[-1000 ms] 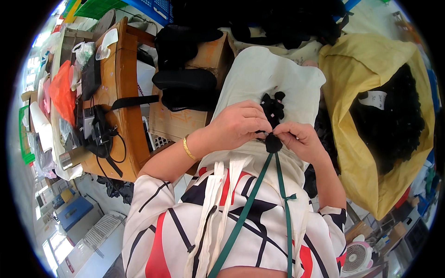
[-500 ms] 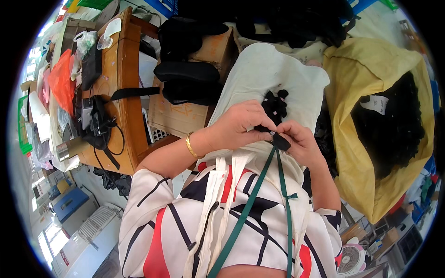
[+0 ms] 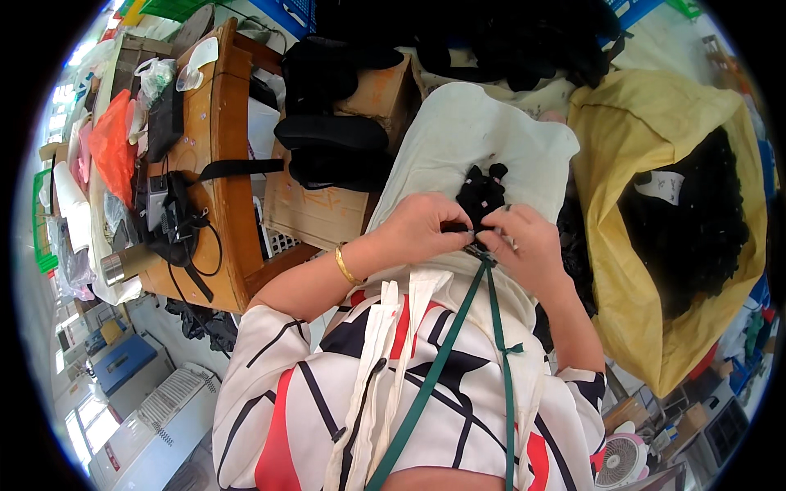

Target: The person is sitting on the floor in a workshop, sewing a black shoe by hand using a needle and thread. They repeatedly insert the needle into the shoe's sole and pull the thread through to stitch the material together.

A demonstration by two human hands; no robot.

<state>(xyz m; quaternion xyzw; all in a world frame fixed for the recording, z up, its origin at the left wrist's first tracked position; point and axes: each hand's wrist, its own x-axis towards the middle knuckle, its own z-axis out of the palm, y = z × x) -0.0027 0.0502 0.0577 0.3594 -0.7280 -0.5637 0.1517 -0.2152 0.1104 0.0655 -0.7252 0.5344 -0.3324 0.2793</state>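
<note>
On the white cloth over my lap lies a small black fuzzy fabric piece with rounded lobes at its far end. My left hand is closed, thumb and fingers pinching black fabric at the near end of this piece. Close against it from the right, my right hand has its thumb and fingers curled together; what sits between them is too small to make out. A green ribbon runs down toward my body from a small dark object just under my fingertips, mostly hidden.
To the right stands a yellow sack full of black fuzzy pieces. Cardboard boxes with black padded items are at the left, beside a wooden table bearing bags and a black device. Black material is heaped at the far side.
My right hand has shifted up and its fingers have curled above the ribbon's end. The dark flap that stuck out beneath my fingers no longer shows there. My left hand has lowered slightly.
</note>
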